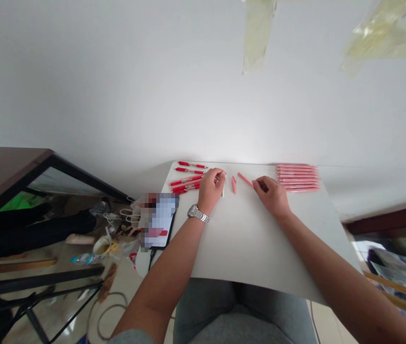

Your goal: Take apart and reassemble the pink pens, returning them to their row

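Observation:
Near the back of the white table (256,248), my left hand (210,190) is closed in a pinch on a thin white stick (223,192) that looks like a pen refill. Its upper end is partly covered by the fingers. My right hand (271,195) grips one end of a pink pen barrel (245,179), which points up and to the left. Between the hands lies a short pink pen cap (234,185), touched by neither. Several red pens (187,180) lie just left of my left hand, some partly hidden behind it.
A row of several pink pens (298,178) lies at the table's back right. At the left edge rests a phone (161,222) with a cable. The white wall (203,95) rises behind the table. A cup (102,246) and a bottle (82,259) are at lower left.

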Demonstrator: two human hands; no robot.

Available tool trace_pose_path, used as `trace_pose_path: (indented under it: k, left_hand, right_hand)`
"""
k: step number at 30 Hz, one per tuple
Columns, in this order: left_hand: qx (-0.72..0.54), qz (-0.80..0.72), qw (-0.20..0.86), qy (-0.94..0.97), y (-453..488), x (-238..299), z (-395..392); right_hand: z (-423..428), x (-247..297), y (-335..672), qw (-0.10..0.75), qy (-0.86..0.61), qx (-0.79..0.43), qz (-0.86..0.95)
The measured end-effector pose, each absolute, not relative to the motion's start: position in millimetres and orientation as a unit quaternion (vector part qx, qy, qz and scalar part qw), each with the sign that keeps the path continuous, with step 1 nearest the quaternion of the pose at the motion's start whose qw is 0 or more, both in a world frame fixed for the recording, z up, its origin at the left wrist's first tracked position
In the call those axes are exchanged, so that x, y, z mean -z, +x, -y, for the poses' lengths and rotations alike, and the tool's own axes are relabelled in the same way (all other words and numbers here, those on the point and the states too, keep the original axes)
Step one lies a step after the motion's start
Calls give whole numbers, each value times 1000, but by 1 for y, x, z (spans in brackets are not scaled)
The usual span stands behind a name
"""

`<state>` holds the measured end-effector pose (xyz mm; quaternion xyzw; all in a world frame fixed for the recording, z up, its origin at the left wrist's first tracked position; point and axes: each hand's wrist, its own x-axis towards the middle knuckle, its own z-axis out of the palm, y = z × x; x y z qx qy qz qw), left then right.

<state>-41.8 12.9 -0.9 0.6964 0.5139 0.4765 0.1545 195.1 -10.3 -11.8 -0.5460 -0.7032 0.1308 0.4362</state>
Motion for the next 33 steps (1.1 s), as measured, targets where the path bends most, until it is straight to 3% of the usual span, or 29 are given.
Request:
trace_pose_path:
  k: [14,22,33]
  left_hand:
    - [-504,-495,214,675,-40,5,-14]
    - [-500,-500,230,668,-40,4,-14]
    - [-497,-507,218,669,-41,6,-14]
  right_hand:
    - [13,11,195,410,-507,-199,732]
    - [9,10,195,437,-534,-118,714]
    - [2,26,198,370,-533,-23,760]
